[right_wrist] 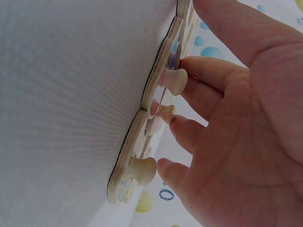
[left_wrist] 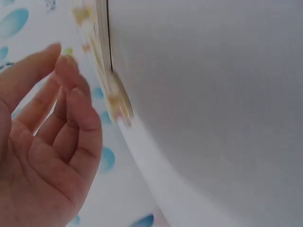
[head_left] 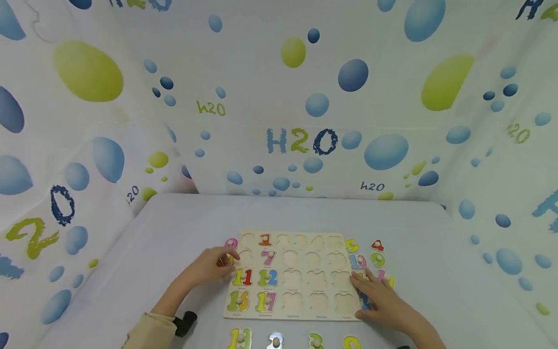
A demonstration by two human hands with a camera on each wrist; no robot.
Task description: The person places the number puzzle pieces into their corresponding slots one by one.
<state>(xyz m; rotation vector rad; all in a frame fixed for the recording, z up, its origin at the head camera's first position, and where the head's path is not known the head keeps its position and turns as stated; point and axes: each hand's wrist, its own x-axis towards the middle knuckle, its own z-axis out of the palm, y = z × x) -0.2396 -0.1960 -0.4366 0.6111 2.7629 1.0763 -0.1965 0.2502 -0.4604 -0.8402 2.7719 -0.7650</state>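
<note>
A pale wooden number board lies on the white table. Pieces such as an orange 1, a pink 7, 11, 12, 16 and 17 are on it. At its left edge my left hand, fingers loosely bent, hovers by a yellow piece it partly hides. In the left wrist view the left hand shows nothing clearly held. My right hand spreads over the board's right edge, partly covering a blue piece. In the right wrist view its fingertips are close to wooden knobs.
A pink 0 lies beside the board's upper left corner. On the right are a yellow 5, a red 4, a 10 and a green 9. Along the front lie a 13 and a green 3.
</note>
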